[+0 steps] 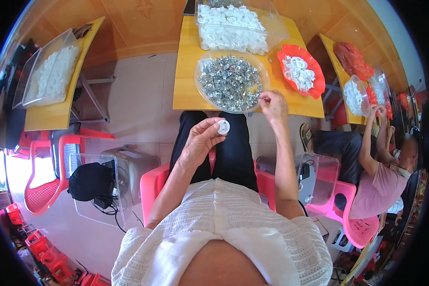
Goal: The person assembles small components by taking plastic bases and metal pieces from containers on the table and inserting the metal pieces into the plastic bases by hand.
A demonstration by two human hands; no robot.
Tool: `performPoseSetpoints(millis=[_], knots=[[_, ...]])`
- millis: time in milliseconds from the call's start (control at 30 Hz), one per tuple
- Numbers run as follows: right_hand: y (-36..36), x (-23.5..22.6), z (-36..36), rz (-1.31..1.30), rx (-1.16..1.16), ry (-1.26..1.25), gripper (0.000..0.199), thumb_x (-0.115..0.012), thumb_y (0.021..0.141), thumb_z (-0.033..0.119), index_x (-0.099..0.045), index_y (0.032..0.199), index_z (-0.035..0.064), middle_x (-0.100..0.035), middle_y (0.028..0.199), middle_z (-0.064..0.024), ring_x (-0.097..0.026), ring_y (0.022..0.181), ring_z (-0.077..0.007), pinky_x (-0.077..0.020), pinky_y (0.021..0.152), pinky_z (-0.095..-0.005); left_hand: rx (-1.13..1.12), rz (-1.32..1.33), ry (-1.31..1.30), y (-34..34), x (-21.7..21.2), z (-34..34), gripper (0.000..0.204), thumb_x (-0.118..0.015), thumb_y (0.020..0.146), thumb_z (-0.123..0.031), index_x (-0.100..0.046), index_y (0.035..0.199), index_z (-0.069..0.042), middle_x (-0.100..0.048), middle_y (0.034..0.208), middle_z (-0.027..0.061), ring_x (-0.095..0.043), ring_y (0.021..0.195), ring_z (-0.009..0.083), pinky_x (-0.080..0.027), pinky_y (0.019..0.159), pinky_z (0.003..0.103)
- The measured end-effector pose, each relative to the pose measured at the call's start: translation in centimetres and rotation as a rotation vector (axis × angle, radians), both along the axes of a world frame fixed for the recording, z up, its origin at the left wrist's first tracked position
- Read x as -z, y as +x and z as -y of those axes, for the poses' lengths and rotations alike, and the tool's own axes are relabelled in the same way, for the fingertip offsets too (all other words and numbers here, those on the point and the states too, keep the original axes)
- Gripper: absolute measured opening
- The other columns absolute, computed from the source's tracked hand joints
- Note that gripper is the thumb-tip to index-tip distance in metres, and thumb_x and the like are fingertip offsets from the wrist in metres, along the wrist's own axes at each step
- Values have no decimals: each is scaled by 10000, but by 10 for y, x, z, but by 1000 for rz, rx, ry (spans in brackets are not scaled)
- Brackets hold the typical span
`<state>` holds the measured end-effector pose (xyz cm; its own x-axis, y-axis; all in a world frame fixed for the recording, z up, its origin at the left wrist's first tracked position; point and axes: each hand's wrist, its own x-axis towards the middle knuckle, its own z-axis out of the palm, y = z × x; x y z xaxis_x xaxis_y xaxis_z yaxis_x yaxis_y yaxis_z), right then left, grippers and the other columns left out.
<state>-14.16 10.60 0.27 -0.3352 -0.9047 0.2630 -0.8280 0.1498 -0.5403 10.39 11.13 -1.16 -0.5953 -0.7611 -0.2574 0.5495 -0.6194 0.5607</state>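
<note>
My left fingers clamp one white disc, nearer me than the tub. My right fingers meet at its rim (held part, if any, indeterminable). Abundant metal parts apparently remain inside; completed quantity: unclear.

Head-worn fisheye view faces steeply downward. Wearer's white collared shirt is nearest, at 6 o'clock; yellow table farther, at 12.

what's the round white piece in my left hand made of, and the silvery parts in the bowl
White piece: probably plastic, smooth-looking, judging by its even white color. Silvery parts: likely metal, shiny, judging by bright glints, though plated plastic is possible.
</note>
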Motion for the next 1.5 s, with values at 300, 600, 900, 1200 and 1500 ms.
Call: performPoseSetpoints(millis=[300,600,900,1200,1500], knots=[[25,12,42,-255,-63,-14,109,-672,641,113,-644,741,78,-605,783,-106,-553,812,-292,-449,691,-396,22,58,-49,6,-2,1,184,-555,866,-139,-590,1028,-57,-631,927,49,-622,792,126,-525,693,251],[20,16,49,221,-61,174,88,-636,672,90,-629,754,59,-632,713,-114,-617,720,-247,-474,643,-367,11,65,-34,7,1,0,189,-556,866,-141,-589,1033,-60,-632,911,46,-623,773,116,-527,675,244],[40,20,56,9,-127,-33,163,-672,677,110,-579,797,51,-543,773,-109,-570,747,-289,-448,671,-372,25,89,-23,-2,-8,-3,182,-588,847,-149,-620,1008,-72,-632,859,21,-602,718,75,-510,641,198],[15,22,49,630,-134,-125,77,-665,725,41,-599,760,21,-603,692,-21,-547,582,-73,-448,532,-214,18,91,-9,2,-4,-3,187,-588,848,-157,-618,1012,-73,-634,865,26,-606,719,82,-513,650,213],[19,0,37,1185,-132,-77,114,-654,780,120,-587,812,33,-627,728,-49,-588,596,-92,-482,527,-206,47,-7,22,-1,-3,4,198,-533,878,-142,-575,1049,-52,-631,907,57,-630,757,133,-532,671,252]])
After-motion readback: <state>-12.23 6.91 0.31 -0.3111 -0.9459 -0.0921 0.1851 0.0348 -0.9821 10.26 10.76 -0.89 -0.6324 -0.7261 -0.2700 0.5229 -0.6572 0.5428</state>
